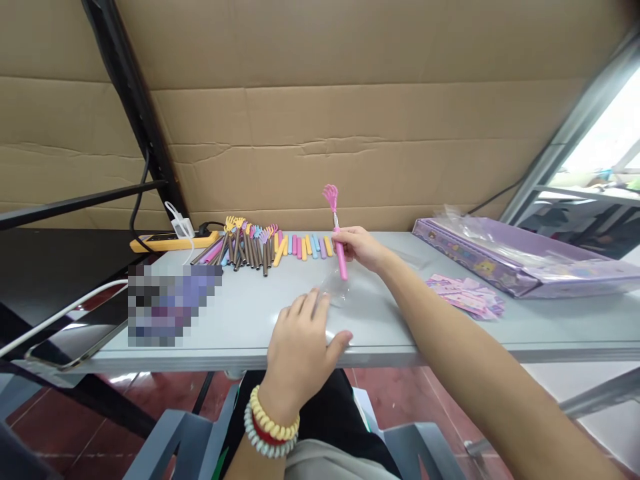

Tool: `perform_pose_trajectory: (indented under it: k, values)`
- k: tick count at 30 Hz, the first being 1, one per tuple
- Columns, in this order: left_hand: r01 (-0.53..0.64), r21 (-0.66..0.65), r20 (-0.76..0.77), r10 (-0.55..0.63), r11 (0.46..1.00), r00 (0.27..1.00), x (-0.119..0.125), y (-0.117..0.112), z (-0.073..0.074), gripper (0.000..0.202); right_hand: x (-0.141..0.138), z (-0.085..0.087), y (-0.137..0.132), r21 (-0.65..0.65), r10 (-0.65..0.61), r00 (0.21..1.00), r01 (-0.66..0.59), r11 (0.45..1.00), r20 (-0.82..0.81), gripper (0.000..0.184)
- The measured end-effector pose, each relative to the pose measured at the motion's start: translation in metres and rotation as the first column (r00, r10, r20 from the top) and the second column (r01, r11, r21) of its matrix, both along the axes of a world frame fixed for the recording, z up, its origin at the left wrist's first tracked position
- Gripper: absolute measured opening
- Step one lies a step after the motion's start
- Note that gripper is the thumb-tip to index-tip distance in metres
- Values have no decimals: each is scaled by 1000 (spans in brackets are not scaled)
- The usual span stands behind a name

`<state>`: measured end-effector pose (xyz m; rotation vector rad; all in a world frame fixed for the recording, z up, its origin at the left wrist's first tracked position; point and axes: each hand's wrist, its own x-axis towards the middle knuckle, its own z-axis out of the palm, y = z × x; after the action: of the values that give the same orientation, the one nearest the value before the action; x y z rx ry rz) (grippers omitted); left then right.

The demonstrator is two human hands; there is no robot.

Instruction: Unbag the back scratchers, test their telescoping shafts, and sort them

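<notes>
My right hand is closed round the pink handle of a small back-scratcher, holding it upright with its pink claw head at the top. My left hand lies at the table's front edge, fingers on a clear plastic sleeve that runs toward the scratcher's lower end. A pile of like scratchers with metal stems and coloured claws lies behind, beside a row of coloured handles.
A grey table stands against a cardboard wall. A purple box with plastic bags sits right, small pink cards before it. A yellow power strip lies back left, a phone at the left edge.
</notes>
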<state>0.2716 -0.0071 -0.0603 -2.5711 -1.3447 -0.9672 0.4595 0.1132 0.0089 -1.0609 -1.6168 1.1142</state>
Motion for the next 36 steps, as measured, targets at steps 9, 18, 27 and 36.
perform_pose_trajectory:
  k: [9,18,27,36]
  values:
    - [42,39,-130,-36,998,991,2,-1,2,40,1,2,-6,31,-72,875,66,997,478,23]
    - [-148,18,49,147,989,988,5,1,-3,25,-17,2,-14,57,95,569,-244,968,817,53]
    - [-243,10,103,241,970,965,3,2,-4,19,-34,-4,-15,36,111,434,-316,948,894,42]
    - [-107,49,31,106,993,994,-8,-7,-7,23,-47,-11,-21,122,86,426,-440,890,901,29]
